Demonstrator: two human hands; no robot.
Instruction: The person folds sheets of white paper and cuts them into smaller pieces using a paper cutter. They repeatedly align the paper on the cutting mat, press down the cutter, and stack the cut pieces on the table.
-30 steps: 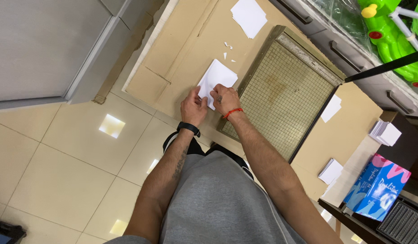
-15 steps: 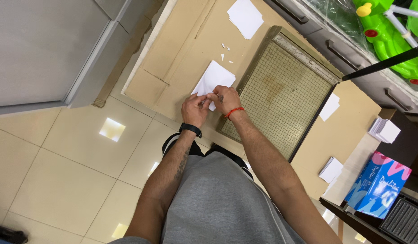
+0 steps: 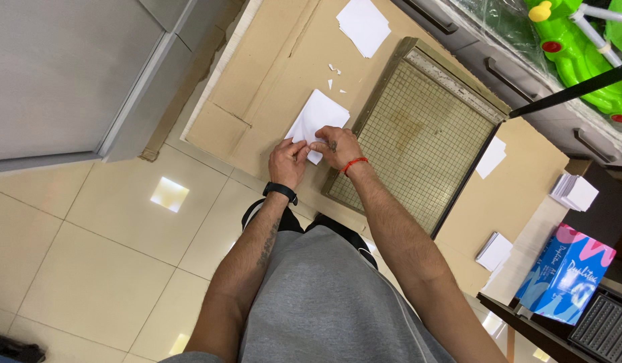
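A white sheet of paper [image 3: 319, 114] lies on a brown cardboard surface [image 3: 271, 74], partly folded at its near edge. My left hand [image 3: 288, 161], with a black wristband, pinches the paper's near left corner. My right hand [image 3: 336, 145], with a red cord on the wrist, presses the paper's near edge beside it. Both hands touch each other over the fold. The paper's nearest part is hidden under my fingers.
A paper cutter with a gridded board [image 3: 422, 138] lies right of the hands. A stack of white sheets [image 3: 363, 24] and small scraps [image 3: 334, 70] sit farther away. More paper stacks [image 3: 574, 192] and a blue carton [image 3: 566, 274] are at the right. Tiled floor [image 3: 89, 269] lies below.
My hands have stayed on the paper's near edge and shifted only slightly, with the fingers working closer together on the fold. The camera view moved a little.
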